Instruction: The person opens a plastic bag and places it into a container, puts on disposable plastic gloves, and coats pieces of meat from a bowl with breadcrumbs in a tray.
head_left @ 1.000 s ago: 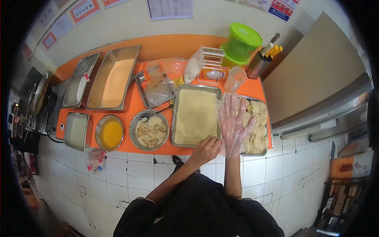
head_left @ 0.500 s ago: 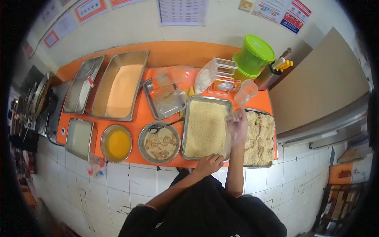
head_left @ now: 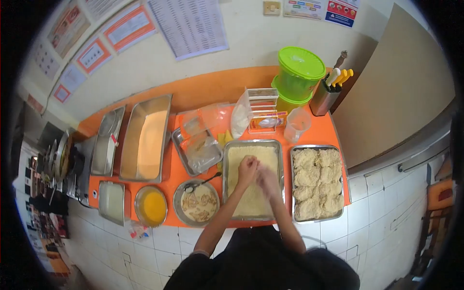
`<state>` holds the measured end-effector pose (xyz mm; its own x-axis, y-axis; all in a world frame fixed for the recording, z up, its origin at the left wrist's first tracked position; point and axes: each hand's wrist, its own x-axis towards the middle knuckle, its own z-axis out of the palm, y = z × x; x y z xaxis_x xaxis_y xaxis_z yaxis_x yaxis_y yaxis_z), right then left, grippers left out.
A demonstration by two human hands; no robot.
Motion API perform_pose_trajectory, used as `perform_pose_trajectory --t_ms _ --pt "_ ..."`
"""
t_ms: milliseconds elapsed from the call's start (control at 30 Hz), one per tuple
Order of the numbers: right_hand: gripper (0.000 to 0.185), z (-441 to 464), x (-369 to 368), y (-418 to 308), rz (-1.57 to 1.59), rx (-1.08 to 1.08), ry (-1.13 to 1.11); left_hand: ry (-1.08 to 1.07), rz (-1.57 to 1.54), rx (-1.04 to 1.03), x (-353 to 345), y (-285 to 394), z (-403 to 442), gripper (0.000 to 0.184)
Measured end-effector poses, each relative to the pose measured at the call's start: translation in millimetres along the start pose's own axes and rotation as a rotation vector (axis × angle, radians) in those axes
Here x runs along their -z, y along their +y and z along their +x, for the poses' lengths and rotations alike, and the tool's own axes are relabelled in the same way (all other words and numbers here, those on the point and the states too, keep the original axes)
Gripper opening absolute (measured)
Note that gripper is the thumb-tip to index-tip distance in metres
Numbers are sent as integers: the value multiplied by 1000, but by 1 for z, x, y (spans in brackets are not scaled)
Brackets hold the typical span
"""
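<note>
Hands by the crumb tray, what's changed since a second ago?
The left hand has moved forward, from the near edge of the crumb tray to over its middle. The right hand has come left from the tray's right side to close beside it; blur hides whether its clear glove is still on. The spoon still rests in the milky bowl.
</note>
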<state>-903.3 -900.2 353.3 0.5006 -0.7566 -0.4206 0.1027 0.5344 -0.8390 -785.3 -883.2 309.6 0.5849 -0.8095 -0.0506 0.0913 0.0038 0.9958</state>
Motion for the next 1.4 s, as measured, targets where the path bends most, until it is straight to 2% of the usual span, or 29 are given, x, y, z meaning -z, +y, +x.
perform_pose_trajectory --t_ms 33,67,133,200,233,300,333,367,400,433,567,767,833,867,967,1033,1167,1233,1300,1367,1400 --pt "23 -11 14 27 -230 79 -41 -11 -119 93 -14 -6 33 15" --pt "23 -30 17 35 9 -117 -48 -39 -127 161 -26 -22 68 17" --pt "21 -72 13 14 92 -285 -41 -59 -57 234 -51 -40 131 19" --pt "19 -90 24 6 119 -322 -67 60 -413 385 -75 -54 172 22" --pt "18 -96 30 5 139 -311 -57 38 -386 394 -82 -74 189 22" --pt "16 -98 40 -2 186 -272 -43 138 -692 353 -96 -99 229 22" --pt "16 -101 43 -5 226 -291 -9 113 -669 351 -101 -98 239 22" --pt "15 -100 47 -5 266 -314 26 278 -657 410 -106 -98 242 23" --pt "15 -98 52 -1 291 -305 34 447 -643 468 -111 -98 242 25" --pt "14 -96 58 3 300 -315 28 526 -642 551 -112 -91 240 25" --pt "13 -93 66 -1 305 -339 24 526 -665 655 -107 -78 224 23" --pt "12 -77 61 -23 283 -277 -9 288 -822 505 -94 -48 182 15" --pt "12 -67 58 -28 265 -273 -25 158 -726 445 -84 -37 177 13" --pt "10 -62 56 -32 242 -277 -21 173 -735 433 -78 -32 175 13" --pt "9 -55 51 -42 204 -270 -32 105 -782 430 -65 -8 166 16" --pt "9 -47 48 -46 192 -246 -44 -30 -715 356 -55 -2 162 24" --pt "10 -37 48 -50 173 -244 -52 -55 -758 328 -45 23 143 31" --pt "11 -33 57 -43 176 -241 -68 38 -817 380 -43 48 115 37" --pt "12 -25 64 -36 263 -59 -69 21 -834 332 -41 66 84 37" --pt "22 -24 53 -53 354 -49 81 10 -841 282 -34 81 51 38" --pt "22 -32 40 -66 343 -69 75 8 -801 284 -30 86 33 38"
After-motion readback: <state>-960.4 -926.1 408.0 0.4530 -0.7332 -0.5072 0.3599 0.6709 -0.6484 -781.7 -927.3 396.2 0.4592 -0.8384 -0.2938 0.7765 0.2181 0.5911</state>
